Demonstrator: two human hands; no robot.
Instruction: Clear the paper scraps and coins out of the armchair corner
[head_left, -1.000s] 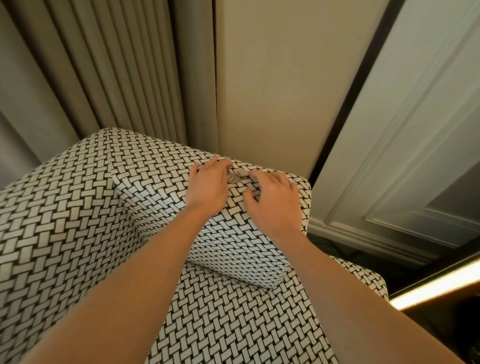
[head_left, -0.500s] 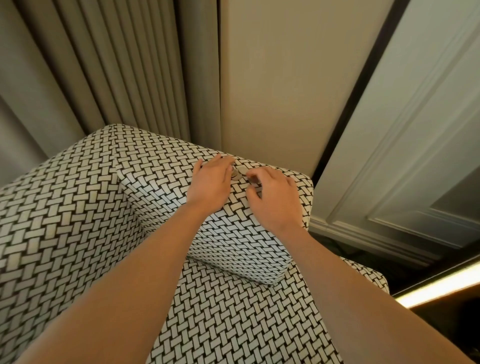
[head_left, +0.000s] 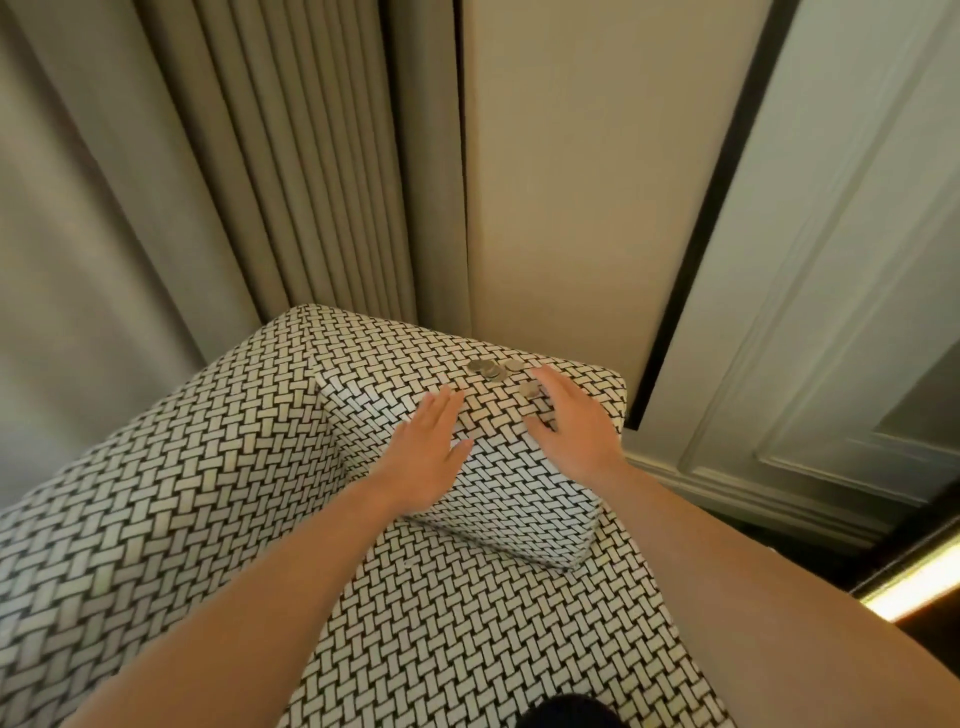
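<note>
Head view: left hand (head_left: 426, 457), right hand (head_left: 576, 431) flat, fingers straight; coins (head_left: 491, 370) ahead (near armchair (head_left: 156, 493) edge).

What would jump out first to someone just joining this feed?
The bold black-and-white woven armchair fills the lower frame. A small cluster of coins lies on top of its raised upholstered block, near the wall. Both hands are spread open just short of them, the left hand on the block's edge, the right hand beside a stray coin.
</note>
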